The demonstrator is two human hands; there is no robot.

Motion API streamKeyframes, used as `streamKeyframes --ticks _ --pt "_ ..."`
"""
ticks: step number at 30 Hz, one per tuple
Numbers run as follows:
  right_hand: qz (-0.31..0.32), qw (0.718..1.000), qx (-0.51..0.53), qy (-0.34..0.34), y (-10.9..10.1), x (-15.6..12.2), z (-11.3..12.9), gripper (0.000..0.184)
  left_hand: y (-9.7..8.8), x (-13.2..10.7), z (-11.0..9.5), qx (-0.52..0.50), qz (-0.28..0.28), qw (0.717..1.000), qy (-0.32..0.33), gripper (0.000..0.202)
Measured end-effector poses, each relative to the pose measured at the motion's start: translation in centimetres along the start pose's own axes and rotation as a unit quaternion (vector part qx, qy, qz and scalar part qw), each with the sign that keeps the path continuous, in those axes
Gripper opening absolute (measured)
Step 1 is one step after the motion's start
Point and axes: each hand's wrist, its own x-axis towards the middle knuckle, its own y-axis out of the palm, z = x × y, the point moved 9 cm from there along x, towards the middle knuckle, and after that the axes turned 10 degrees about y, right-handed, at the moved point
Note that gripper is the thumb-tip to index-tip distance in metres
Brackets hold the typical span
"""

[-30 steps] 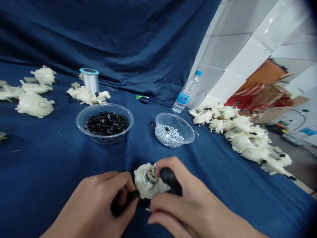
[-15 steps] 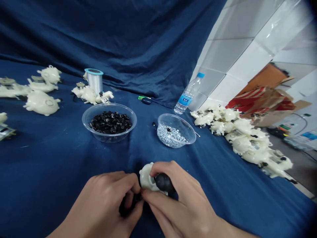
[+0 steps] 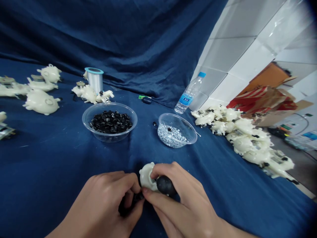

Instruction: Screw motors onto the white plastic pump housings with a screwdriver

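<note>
Close in front of me, both hands meet at a cream-white plastic housing [image 3: 146, 176] with small rounded knobs on its edge. My right hand [image 3: 188, 198] is closed around it, with the index finger curled over the top and the thumb against the near edge. A black rounded knob-like piece [image 3: 165, 185] sticks up under that index finger; whether it belongs to the housing or is a tool's end, I cannot tell. My left hand [image 3: 109, 198] is closed in a pinch against the housing's left side. Something dark shows between its fingers, mostly hidden.
A clear bowl of small black plastic parts [image 3: 111, 137] stands ahead, left of a clear bowl of small metal pieces [image 3: 173, 140]. Behind are a wire spool [image 3: 95, 81] and a water bottle [image 3: 188, 96]. White plastic assemblies lie at left [image 3: 42, 101] and in a pile at right [image 3: 244, 132].
The right hand and the black knob-like piece have shifted very slightly to the right. The left hand's grip looks the same.
</note>
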Motion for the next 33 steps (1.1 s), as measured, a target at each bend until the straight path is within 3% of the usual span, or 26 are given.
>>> streamKeyframes --ticks 8,14,19,28,33 --pt "0.0 0.999 0.042 0.014 0.7 0.3 -0.2 0.013 -0.3 0.1 -0.2 0.008 -0.028 0.999 0.013 0.02" --pt "-0.023 0.99 -0.007 -0.138 0.1 -0.9 1.5 0.014 -0.5 0.1 -0.3 -0.001 -0.035 0.999 0.018 0.02" --pt "0.01 0.993 0.0 -0.114 0.5 -0.7 1.2 0.012 -0.6 -0.1 -0.3 0.01 -0.029 0.999 0.021 0.022" --pt "0.01 0.993 0.005 -0.12 0.2 -0.2 1.5 0.016 -0.6 0.3 -0.3 0.006 -0.041 0.999 0.021 0.022" --pt "0.027 0.991 0.015 -0.129 0.5 -0.2 1.6 0.014 0.0 -0.1 0.0 0.008 -0.013 1.0 0.014 0.021"
